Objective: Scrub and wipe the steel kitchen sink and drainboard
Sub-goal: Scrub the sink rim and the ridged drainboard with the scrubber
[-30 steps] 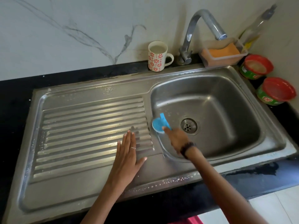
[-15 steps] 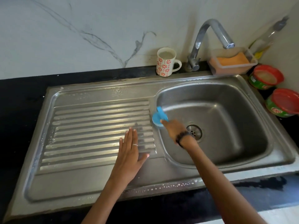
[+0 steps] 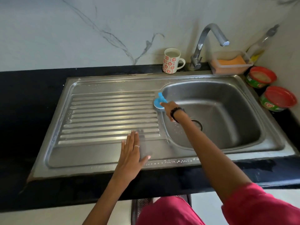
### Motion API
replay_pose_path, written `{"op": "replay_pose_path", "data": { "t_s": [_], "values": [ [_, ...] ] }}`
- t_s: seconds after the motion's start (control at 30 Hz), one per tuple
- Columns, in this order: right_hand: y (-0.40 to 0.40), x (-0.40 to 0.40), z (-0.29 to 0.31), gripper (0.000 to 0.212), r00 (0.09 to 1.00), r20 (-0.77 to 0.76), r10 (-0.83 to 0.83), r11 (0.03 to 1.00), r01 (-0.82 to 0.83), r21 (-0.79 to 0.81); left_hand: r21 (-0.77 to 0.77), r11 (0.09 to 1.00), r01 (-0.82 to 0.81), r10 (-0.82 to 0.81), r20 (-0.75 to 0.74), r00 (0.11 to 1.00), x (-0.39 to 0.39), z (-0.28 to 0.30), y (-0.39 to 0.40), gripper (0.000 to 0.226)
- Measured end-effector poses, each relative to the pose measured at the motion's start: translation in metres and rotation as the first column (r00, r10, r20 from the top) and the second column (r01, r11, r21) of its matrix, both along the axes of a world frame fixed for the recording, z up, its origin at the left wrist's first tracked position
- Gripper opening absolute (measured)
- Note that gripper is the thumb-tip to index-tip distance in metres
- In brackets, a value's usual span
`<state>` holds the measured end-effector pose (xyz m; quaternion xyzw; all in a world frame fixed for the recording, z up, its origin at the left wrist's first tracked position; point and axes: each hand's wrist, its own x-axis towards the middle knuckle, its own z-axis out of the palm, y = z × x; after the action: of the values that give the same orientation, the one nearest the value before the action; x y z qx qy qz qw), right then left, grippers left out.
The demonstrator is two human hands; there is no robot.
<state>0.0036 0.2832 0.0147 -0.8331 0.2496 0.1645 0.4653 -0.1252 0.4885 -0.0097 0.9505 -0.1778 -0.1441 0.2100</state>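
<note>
Black bench (image 3: 24,98) carrying the sink (image 3: 227,114), we are sliding the blue scrubber (image 3: 159,103), clasped in our right hand (image 3: 168,109), farther up the drainboard-side rim while our left hand (image 3: 131,153) is staying flat on the drainboard (image 3: 105,114).

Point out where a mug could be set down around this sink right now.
Free: the ribbed steel drainboard left of the left hand, and the black counter beyond it. Crowded: the back right corner, with floral mug, steel tap, clear sponge tray and two red-rimmed tubs. The right hand holds the blue scrubber at the basin's edge.
</note>
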Motion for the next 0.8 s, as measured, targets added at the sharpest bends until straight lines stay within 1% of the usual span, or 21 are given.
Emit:
{"op": "replay_pose_path", "data": {
  "t_s": [0.1,0.2,0.3,0.37,0.43,0.53,0.6,0.63,0.7,0.73,0.77,0.8],
  "values": [
    [0.005,-0.053,-0.009,0.044,1.0,0.012,0.028,0.998,-0.027,-0.048,-0.011,1.0,-0.026,0.026,0.002,1.0,-0.023,-0.003,0.004,0.091],
    [0.003,-0.116,-0.014,0.039,0.998,-0.036,0.05,0.995,-0.053,-0.081,0.004,0.999,-0.032,0.032,0.01,0.999,-0.04,-0.005,0.002,0.089],
    [-0.007,-0.167,-0.005,0.052,0.993,-0.103,0.063,0.978,-0.082,-0.193,0.019,1.0,0.001,-0.002,0.012,1.0,-0.052,-0.003,-0.006,0.088],
    [-0.021,-0.192,0.0,0.052,0.984,-0.159,0.079,0.96,-0.118,-0.252,0.025,0.999,0.041,-0.041,0.007,0.999,-0.056,-0.002,-0.014,0.087],
    [-0.043,-0.208,0.007,0.048,0.989,-0.147,0.035,0.959,-0.074,-0.274,0.026,0.997,0.07,-0.07,0.005,0.998,-0.057,-0.003,-0.022,0.086],
    [-0.084,-0.219,0.015,0.048,0.979,-0.157,-0.127,0.94,0.068,-0.335,0.029,0.993,0.112,-0.112,0.004,0.994,-0.057,-0.004,-0.034,0.085],
    [-0.1,-0.219,0.01,0.049,0.971,-0.167,-0.17,0.911,0.09,-0.402,0.029,0.991,0.131,-0.131,-0.001,0.991,-0.056,-0.007,-0.045,0.085],
    [-0.099,-0.217,0.006,0.049,0.974,-0.171,-0.145,0.905,0.061,-0.422,0.035,0.99,0.136,-0.136,0.001,0.991,-0.056,-0.007,-0.049,0.085],
    [-0.075,-0.211,0.001,0.046,0.984,-0.168,-0.059,0.933,-0.006,-0.36,0.036,0.989,0.142,-0.142,0.004,0.99,-0.054,-0.007,-0.056,0.084],
    [-0.062,-0.211,0.002,0.043,0.988,-0.154,0.001,0.952,-0.048,-0.302,0.028,0.989,0.143,-0.143,-0.002,0.99,-0.052,-0.009,-0.063,0.084],
    [-0.05,-0.21,0.002,0.041,0.986,-0.143,0.081,0.953,-0.119,-0.278,0.017,0.99,0.141,-0.14,-0.008,0.99,-0.051,-0.009,-0.071,0.084],
    [-0.045,-0.212,0.003,0.041,0.986,-0.127,0.11,0.954,-0.14,-0.264,0.008,0.99,0.138,-0.138,-0.013,0.99,-0.049,-0.01,-0.081,0.085]
  ]
}}
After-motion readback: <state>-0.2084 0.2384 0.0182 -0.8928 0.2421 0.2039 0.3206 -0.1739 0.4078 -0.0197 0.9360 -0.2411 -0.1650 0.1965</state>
